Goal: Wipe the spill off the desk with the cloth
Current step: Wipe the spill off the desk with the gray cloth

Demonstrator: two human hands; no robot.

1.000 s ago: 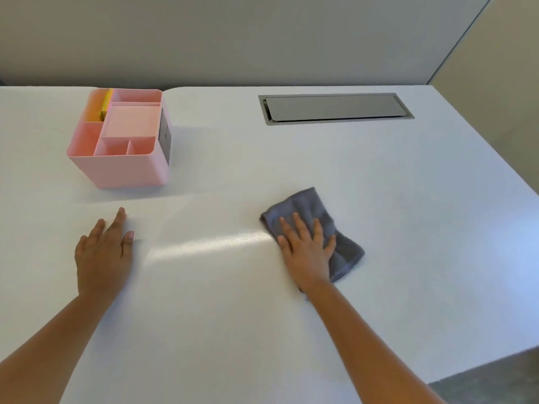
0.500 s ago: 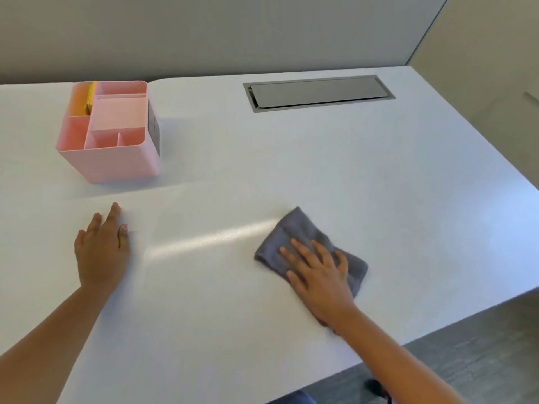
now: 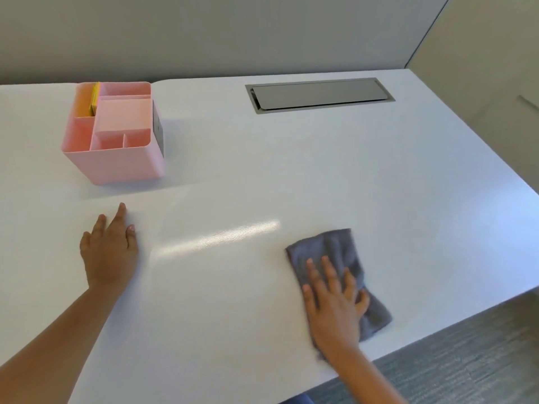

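Observation:
A grey cloth (image 3: 335, 249) lies crumpled on the white desk (image 3: 350, 176), close to its front right edge. My right hand (image 3: 332, 304) presses flat on the cloth's near half, fingers spread, covering part of it. My left hand (image 3: 109, 249) rests palm down on the bare desk to the left, fingers together, holding nothing. Between the hands a bright streak of reflected light (image 3: 218, 237) crosses the surface. I cannot make out any liquid on the desk.
A pink desk organiser (image 3: 116, 164) with several compartments and a yellow item stands at the back left. A grey cable hatch (image 3: 319, 94) is set into the desk at the back. The desk's front right edge drops to grey carpet (image 3: 466, 363).
My right hand has slid the cloth to the right and toward the desk's near edge. The left hand has stayed in place. The camera view has shifted.

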